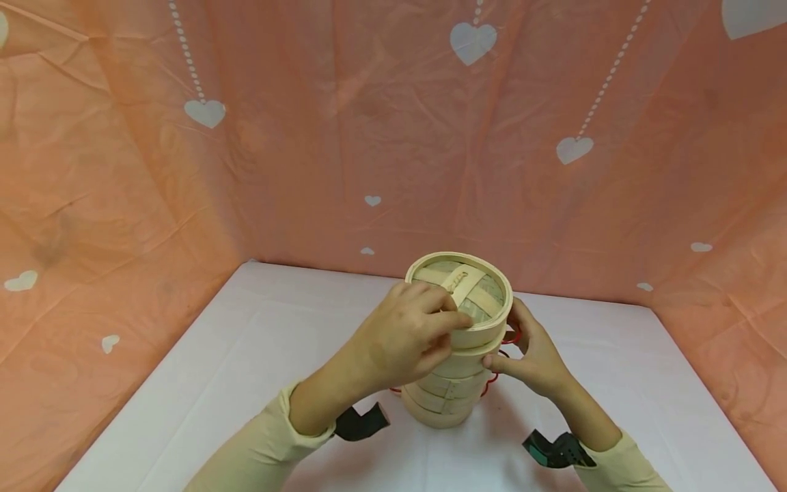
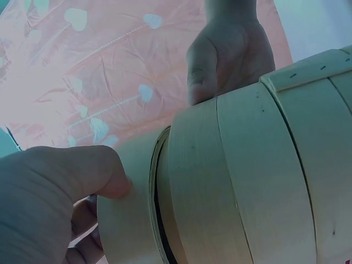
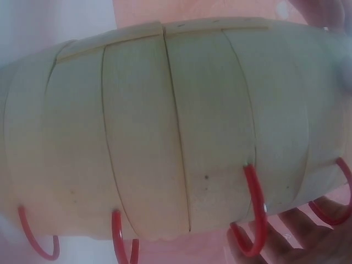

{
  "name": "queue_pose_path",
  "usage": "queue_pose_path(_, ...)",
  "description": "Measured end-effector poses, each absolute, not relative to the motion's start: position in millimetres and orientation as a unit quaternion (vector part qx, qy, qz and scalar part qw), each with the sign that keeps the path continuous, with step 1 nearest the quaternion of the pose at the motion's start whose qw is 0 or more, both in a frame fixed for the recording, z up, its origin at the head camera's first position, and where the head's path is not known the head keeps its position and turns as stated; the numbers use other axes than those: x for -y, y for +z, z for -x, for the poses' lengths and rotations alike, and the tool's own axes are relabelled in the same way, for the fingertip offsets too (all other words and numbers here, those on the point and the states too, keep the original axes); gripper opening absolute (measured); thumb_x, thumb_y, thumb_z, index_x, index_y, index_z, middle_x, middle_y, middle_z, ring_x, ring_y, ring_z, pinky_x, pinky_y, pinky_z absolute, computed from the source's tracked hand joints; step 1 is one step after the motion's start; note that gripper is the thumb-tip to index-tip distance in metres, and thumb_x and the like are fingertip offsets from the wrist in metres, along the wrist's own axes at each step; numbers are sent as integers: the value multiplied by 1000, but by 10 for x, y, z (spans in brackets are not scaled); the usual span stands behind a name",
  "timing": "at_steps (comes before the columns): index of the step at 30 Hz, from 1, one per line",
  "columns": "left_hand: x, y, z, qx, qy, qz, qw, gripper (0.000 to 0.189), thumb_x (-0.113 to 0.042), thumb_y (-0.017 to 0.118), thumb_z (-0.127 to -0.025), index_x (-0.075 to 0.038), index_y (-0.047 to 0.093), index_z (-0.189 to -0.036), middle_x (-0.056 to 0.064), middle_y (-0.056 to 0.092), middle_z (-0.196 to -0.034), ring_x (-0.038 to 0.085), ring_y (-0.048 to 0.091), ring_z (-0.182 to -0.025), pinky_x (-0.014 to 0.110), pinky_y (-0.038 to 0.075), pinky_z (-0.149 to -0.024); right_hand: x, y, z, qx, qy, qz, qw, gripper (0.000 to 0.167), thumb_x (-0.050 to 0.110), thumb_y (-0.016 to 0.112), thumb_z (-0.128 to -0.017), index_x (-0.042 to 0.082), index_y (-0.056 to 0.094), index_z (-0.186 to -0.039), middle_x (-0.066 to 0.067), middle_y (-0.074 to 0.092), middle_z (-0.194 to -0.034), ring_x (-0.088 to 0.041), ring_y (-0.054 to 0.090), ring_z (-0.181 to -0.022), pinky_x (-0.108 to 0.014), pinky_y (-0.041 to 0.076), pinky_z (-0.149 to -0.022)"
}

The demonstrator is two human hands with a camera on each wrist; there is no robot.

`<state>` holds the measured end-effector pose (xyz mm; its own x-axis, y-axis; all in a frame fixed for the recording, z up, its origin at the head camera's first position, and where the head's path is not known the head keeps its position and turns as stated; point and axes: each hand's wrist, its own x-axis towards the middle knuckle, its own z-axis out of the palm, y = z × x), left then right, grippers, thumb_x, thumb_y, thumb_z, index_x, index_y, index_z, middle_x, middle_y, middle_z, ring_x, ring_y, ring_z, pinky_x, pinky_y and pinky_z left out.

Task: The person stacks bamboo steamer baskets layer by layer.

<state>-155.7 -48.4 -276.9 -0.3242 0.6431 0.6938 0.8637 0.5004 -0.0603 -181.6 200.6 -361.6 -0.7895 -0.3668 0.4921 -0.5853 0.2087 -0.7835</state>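
Note:
A tall stack of round bamboo steamer baskets point(image 1: 444, 403) stands upright on the table, topped by a woven lid point(image 1: 470, 283). My left hand point(image 1: 402, 338) pinches the near left rim of the lid, thumb outside and fingers over the edge. In the left wrist view, a dark gap shows between the lid point(image 2: 135, 220) and the basket point(image 2: 198, 181) below it. My right hand point(image 1: 533, 355) grips the stack's right side near the upper baskets, thumb in front and fingers behind. Red loop handles point(image 3: 256, 214) stick out from the baskets beside the right fingers.
A white cloth point(image 1: 295, 321) covers the table. Orange curtains with pale hearts point(image 1: 369, 137) enclose the back and both sides, close behind the stack. A black wrist mount point(image 1: 363, 422) sits at the left wrist, and another point(image 1: 556, 451) at the right.

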Motion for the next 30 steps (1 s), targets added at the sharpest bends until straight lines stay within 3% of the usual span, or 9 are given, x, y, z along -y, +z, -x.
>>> queue_pose_path(21, 452, -2868, 1534, 801, -165, 468, 334, 30, -6, 68, -73, -22, 73, -97, -8, 60, -87, 12, 55, -89, 30, 42, -74, -2001, -3625, 1810, 768, 550, -313, 98, 85, 0, 80, -67, -2, 36, -140, 7, 58, -113, -8, 57, -93, -22, 49, -80)
queue_pose_path(30, 449, -2878, 1524, 806, -157, 465, 332, 29, -6, 68, -74, -21, 74, -99, -7, 60, -89, 12, 55, -91, 30, 43, -76, -2003, -3601, 1811, 763, 553, -320, 102, 83, 3, 81, -70, -1, 37, -141, 8, 57, -119, -6, 56, -100, -20, 48, -83)
